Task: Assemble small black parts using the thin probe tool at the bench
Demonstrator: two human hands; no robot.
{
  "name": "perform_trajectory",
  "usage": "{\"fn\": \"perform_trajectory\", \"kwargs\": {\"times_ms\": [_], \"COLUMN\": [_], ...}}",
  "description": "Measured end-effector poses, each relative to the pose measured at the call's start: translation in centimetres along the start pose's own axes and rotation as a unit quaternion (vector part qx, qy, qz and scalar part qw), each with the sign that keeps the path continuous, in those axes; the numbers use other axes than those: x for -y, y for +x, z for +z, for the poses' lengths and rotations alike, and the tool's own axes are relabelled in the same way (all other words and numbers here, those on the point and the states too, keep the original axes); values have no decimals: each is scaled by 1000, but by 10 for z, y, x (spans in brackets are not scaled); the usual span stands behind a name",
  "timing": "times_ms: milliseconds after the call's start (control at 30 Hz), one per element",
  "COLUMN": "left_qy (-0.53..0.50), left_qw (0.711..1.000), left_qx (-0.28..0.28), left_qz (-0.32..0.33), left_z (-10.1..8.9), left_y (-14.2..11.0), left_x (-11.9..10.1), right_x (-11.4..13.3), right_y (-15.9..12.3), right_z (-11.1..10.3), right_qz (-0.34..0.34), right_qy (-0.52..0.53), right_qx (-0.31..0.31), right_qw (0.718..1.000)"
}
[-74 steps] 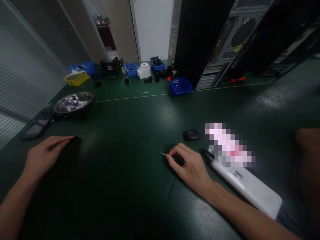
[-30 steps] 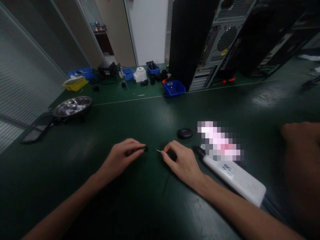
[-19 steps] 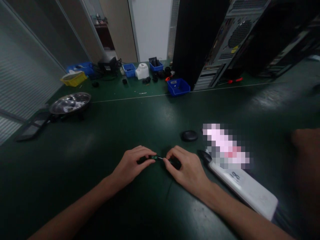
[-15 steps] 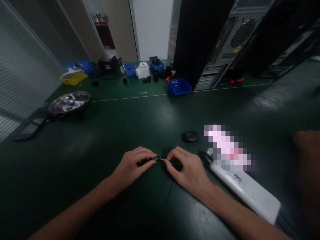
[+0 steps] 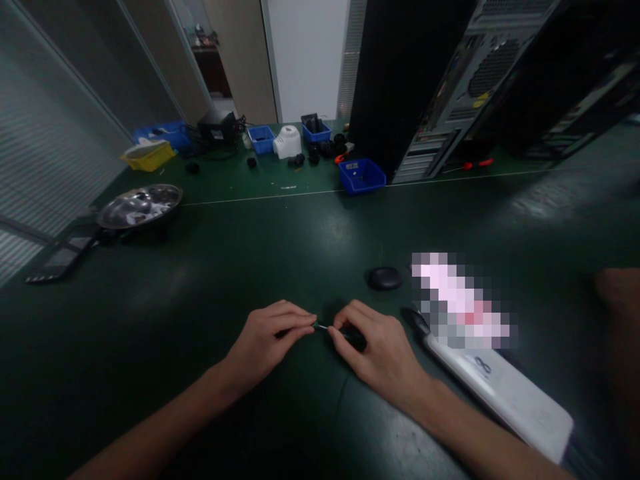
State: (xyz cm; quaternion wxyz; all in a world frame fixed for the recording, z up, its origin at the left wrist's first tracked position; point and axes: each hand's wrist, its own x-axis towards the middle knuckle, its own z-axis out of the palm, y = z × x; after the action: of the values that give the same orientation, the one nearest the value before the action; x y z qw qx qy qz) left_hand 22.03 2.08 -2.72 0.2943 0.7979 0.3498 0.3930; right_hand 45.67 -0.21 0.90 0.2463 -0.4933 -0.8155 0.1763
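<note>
My left hand (image 5: 273, 337) is closed in a pinch around a small green circuit board (image 5: 316, 325), with only its right end showing past the fingertips. A small screwdriver (image 5: 357, 339) lies in my right hand (image 5: 377, 343), its dark handle under the curled fingers and its thin metal shaft between thumb and forefinger. The shaft points left, and its tip meets or nearly meets the board; I cannot tell if they touch. Both hands are low over the dark green table (image 5: 260, 253). Just beyond my right hand sits a black computer mouse (image 5: 385, 279).
On the right lie a white device marked 8 (image 5: 505, 383) and a blurred-out pink object (image 5: 450, 287). Another person's arm (image 5: 620, 313) shows at the right edge. Farther back are a blue bin (image 5: 362, 177), a metal bowl (image 5: 167, 195), a yellow tray (image 5: 149, 157) and a computer case (image 5: 450, 100).
The whole view has shifted slightly, so things appear a little lower and to the right. Less of the green board shows beyond my left fingertips. Both hands keep their grips.
</note>
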Motion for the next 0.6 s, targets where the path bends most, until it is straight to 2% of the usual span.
{"fn": "perform_trajectory", "kwargs": {"times_ms": [200,400,600], "left_qy": [22,38,127], "left_qw": [999,998,990], "left_qx": [28,20,33], "left_qz": [33,40,58], "left_z": [5,6,7], "left_y": [-1,-4,-4], "left_x": [-2,-5,-10], "right_x": [-2,-2,-1], "right_y": [0,1,1], "right_z": [5,4,0], "right_qz": [-21,-26,-10], "right_qy": [3,37,51], "right_qx": [-15,-25,-40], "right_qw": [1000,999,998]}}
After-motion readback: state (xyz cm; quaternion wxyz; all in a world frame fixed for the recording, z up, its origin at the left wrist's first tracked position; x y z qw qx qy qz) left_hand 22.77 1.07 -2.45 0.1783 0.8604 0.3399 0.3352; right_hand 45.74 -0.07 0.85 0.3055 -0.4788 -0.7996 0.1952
